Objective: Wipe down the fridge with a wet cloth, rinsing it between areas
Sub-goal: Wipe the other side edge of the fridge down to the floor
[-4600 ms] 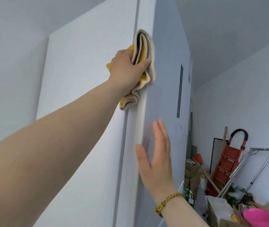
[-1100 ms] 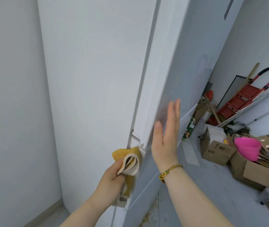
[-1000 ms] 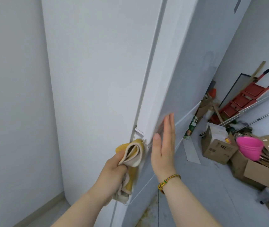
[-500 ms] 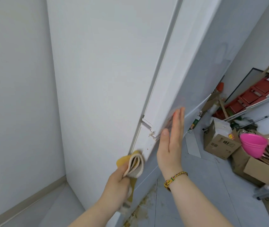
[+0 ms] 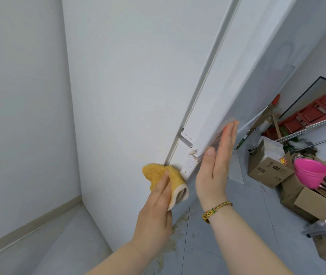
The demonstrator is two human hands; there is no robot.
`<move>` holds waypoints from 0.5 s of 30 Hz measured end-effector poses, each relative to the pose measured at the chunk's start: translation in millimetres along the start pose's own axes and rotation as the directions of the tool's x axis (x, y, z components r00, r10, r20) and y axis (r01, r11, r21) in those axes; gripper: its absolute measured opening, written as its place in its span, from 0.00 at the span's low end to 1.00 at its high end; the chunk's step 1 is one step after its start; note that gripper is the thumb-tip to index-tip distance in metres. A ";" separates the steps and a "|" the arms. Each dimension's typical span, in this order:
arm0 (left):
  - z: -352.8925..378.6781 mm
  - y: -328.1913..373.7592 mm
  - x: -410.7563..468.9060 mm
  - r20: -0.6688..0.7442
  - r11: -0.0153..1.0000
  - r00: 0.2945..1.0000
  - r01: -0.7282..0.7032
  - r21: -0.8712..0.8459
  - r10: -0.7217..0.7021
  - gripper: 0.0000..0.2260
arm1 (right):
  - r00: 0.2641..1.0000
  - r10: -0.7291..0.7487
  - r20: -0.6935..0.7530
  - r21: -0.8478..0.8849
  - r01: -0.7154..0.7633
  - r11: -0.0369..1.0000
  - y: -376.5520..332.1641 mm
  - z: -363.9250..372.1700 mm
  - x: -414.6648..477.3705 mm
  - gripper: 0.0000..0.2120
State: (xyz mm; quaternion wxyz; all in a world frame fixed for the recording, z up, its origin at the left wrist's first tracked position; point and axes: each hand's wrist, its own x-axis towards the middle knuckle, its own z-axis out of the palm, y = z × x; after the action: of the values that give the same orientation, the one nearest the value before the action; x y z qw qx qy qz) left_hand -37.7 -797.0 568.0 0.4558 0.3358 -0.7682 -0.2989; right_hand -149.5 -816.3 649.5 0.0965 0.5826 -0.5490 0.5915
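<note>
Bright, even, diffuse light; faint shadows. Soft reflection on glossy pale-grey fridge door (image 5: 283, 56). Wide-angle bending at edges.

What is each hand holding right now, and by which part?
The left hand holds the folded yellow cloth at its lower end. The right hand holds nothing, flat against the fridge door.
</note>
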 end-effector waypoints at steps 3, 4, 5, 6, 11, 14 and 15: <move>9.4 0.4 13.5 -0.106 0.980 0.977 -0.173 0.094 0.183 0.31 | 1.000 -0.016 0.006 -0.020 0.016 1.000 1.4 -1.0 1.5 0.24; 10.9 0.1 16.7 -0.125 0.973 0.969 -0.197 0.119 0.211 0.32 | 1.000 -0.020 0.009 -0.027 0.020 0.999 1.5 -1.3 1.7 0.24; 13.6 -2.4 17.1 -0.136 0.964 0.961 -0.219 0.150 0.239 0.31 | 1.000 -0.023 0.010 -0.032 0.024 0.999 1.7 -1.6 1.5 0.25; 15.7 -6.0 15.8 -0.138 0.952 0.953 -0.241 0.188 0.269 0.30 | 1.000 -0.026 0.011 -0.035 0.026 0.999 2.0 -2.0 1.3 0.25; 10.4 -16.6 2.2 -0.075 0.892 0.945 -0.272 0.361 0.318 0.20 | 1.000 -0.023 0.012 -0.031 0.023 0.999 2.2 -2.1 0.3 0.25; -2.5 -6.4 12.8 -0.051 0.848 0.932 -0.302 0.435 0.358 0.22 | 1.000 -0.013 -0.003 -0.012 0.013 1.000 1.0 0.3 0.3 0.22; -5.1 -3.0 17.6 -0.052 0.831 0.924 -0.315 0.458 0.379 0.22 | 1.000 0.008 -0.009 0.007 -0.008 1.000 -0.1 1.1 0.5 0.21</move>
State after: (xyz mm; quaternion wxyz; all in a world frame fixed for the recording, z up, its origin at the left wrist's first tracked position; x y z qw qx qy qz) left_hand -38.6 -813.5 576.6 0.4675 0.3053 -0.8296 -0.0046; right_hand -149.0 -817.3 649.6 0.0945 0.5783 -0.5487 0.5963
